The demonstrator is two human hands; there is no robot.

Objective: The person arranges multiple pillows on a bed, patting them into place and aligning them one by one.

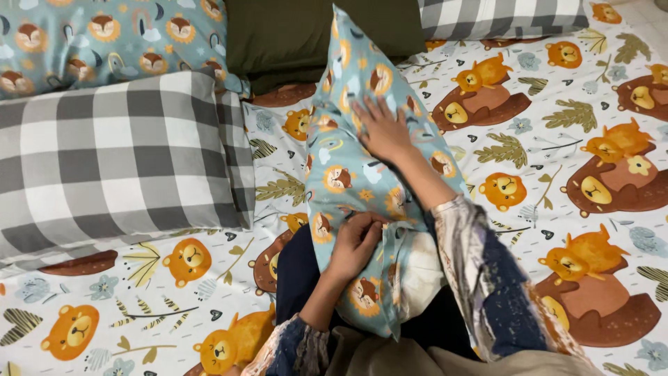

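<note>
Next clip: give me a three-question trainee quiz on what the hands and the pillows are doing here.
1. True or false: the right hand lies flat on the upper part of the blue animal-print pillow.
2. Where does the left hand grip? A) the grey checked pillow B) the open lower end of the blue pillowcase C) the dark green pillow
3. Fill in: the white inner pillow shows at the ____ end of the case.

Key: 1 true; 2 B; 3 lower, the open end nearest the person.
</note>
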